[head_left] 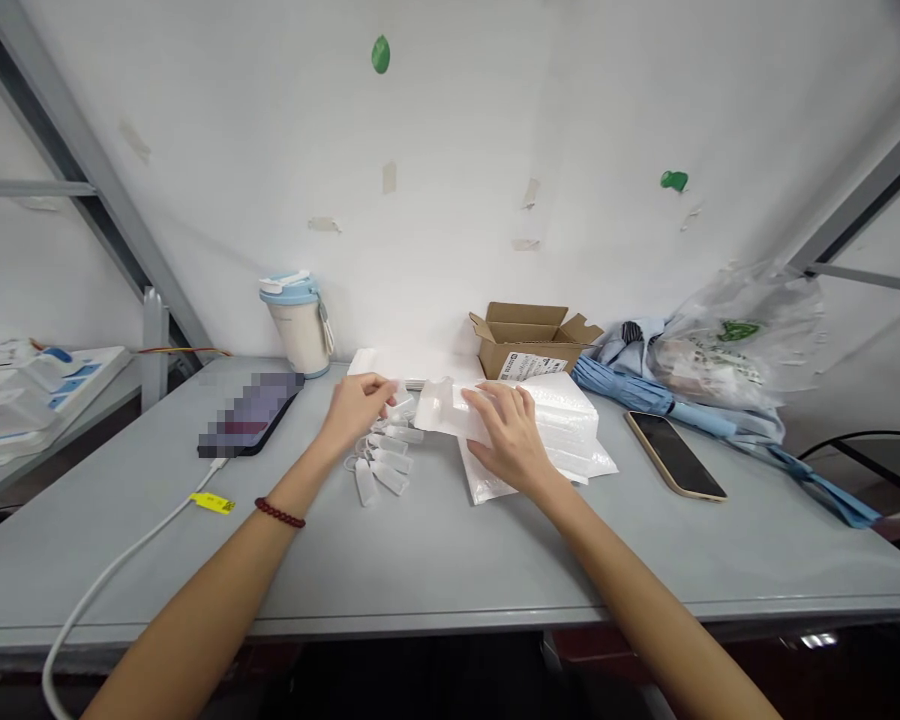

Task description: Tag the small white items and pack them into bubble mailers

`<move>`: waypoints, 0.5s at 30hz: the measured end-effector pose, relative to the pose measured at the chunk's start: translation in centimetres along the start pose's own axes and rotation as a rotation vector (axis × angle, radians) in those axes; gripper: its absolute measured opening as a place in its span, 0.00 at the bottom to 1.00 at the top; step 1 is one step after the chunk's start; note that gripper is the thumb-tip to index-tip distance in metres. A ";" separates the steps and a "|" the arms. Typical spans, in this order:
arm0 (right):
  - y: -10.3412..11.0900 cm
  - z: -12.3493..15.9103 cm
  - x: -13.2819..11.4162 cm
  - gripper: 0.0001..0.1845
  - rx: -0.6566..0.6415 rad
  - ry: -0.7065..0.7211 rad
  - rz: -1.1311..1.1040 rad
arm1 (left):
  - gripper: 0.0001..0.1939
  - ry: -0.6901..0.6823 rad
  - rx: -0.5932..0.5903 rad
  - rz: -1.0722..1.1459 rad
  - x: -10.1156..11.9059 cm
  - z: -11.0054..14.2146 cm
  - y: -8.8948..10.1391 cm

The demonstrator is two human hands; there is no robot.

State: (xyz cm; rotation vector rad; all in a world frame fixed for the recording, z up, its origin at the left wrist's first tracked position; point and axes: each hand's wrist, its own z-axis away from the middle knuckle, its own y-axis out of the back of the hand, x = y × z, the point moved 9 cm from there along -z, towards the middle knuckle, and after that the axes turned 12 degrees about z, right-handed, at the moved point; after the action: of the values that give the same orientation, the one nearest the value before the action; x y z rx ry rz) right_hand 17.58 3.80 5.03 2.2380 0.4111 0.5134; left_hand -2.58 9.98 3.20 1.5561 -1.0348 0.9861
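Over the pile of small whitish plastic tags with rings (390, 462), my left hand (356, 408) has its fingertips pinched together on one tag (403, 400). More tags lie fanned out on the table just below and right of those fingers. My right hand (511, 435) grips a white bubble mailer (566, 412) near its flap, thumb below and fingers on top. The mailer's flap end (436, 405) points left, close to the tags. Beneath it lie other white bubble mailers (487, 485). What is inside the held mailer is hidden.
Behind the hands are a stack of white sheets or envelopes (412, 365) and an open cardboard box (529, 345). A tumbler (300, 325) and a charging phone (255, 412) stand left. Rightward lie another phone (675, 455), a blue umbrella (645, 400) and a plastic bag (742, 340).
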 end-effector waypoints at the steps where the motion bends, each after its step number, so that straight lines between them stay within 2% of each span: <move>1: 0.1 0.0 0.2 0.29 0.012 -0.014 -0.006 | 0.12 -0.032 0.076 -0.083 -0.1 -0.5 1.5; 3: 0.3 -0.1 0.6 0.28 0.035 -0.037 -0.017 | 0.09 -0.099 0.163 -0.253 -0.5 -1.4 3.7; 6: 0.2 -0.1 1.0 0.27 0.043 -0.052 -0.018 | 0.10 -0.096 0.092 -0.370 -2.2 -2.4 4.6; 10: -0.5 0.0 1.2 0.27 -0.001 -0.060 0.002 | 0.11 -0.081 -0.003 -0.353 -3.8 -2.8 4.2; 15: -0.8 0.0 1.2 0.27 -0.028 -0.065 0.014 | 0.12 -0.042 -0.049 -0.319 -4.6 -3.0 3.5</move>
State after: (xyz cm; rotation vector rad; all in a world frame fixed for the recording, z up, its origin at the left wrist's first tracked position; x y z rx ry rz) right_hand 18.52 4.85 4.71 2.2256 0.3523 0.4494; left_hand -7.57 13.03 0.40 1.6450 -0.8000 0.7063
